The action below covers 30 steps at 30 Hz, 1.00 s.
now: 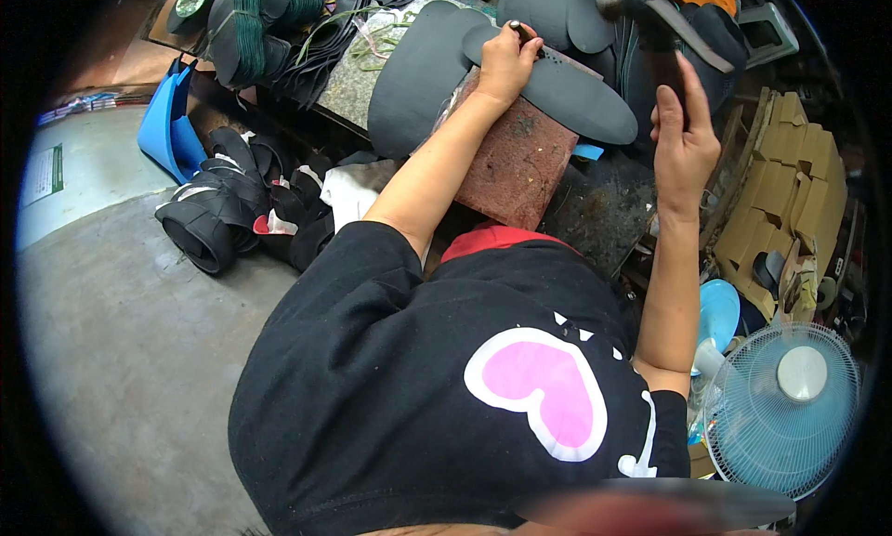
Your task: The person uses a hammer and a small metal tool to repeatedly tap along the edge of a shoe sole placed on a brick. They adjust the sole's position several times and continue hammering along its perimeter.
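My left hand (pixel 509 64) is closed around a small dark punch (pixel 517 27), its top end showing above the fingers. Its tip is hidden behind the hand. Under that hand lies a long grey shoe sole (pixel 585 99), with small holes near the fingers. A reddish-brown block (pixel 516 160) supports the sole. Raised to the right, my right hand (pixel 686 150) grips the dark handle of a hammer (pixel 686 32), whose head is up above the bench. A larger grey sole-shaped sheet (pixel 409 81) sits just left of the block.
Bundles of soles tied with green cord (pixel 243 34) stand at the far left. More grey soles (pixel 548 11) lie behind my left hand. Black straps (pixel 223 197) are heaped on the left, beside a blue folded sheet (pixel 170 123). Cardboard boxes (pixel 780 183) and a fan (pixel 780 411) are on the right.
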Tool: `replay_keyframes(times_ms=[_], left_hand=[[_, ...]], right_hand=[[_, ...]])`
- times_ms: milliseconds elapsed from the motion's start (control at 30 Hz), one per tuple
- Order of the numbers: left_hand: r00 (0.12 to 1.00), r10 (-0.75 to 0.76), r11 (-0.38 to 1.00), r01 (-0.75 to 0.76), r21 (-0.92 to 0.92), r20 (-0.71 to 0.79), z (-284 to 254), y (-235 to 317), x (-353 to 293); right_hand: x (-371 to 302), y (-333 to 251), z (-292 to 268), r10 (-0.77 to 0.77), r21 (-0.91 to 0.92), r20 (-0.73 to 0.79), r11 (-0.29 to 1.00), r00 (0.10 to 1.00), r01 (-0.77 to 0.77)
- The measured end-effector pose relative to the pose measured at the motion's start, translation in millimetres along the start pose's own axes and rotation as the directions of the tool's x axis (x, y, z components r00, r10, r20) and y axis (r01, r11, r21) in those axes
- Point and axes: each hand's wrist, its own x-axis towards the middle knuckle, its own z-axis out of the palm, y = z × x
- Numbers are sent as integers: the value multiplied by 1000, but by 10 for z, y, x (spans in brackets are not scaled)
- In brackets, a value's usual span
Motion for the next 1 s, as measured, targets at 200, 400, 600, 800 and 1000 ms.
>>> replay_keyframes(times_ms=[200, 400, 600, 800, 1000], left_hand=[[909, 380, 784, -414, 463, 170, 98, 131, -69], [970, -233, 937, 204, -283, -69, 44, 62, -13], [999, -35, 998, 37, -59, 31, 27, 12, -46], [917, 382, 873, -399, 280, 116, 83, 120, -57], [977, 210, 935, -212, 285, 37, 121, 154, -124]], right_hand=[[-87, 77, 237, -331, -216, -12, 922, 944, 321], [-208, 378, 187, 313, -509, 111, 833, 943, -216], [-38, -61, -39, 84, -26, 15, 996, 996, -83], [-77, -69, 115, -309, 3, -69, 951, 948, 310], [-253, 462, 260, 314, -524, 171, 832, 934, -184]])
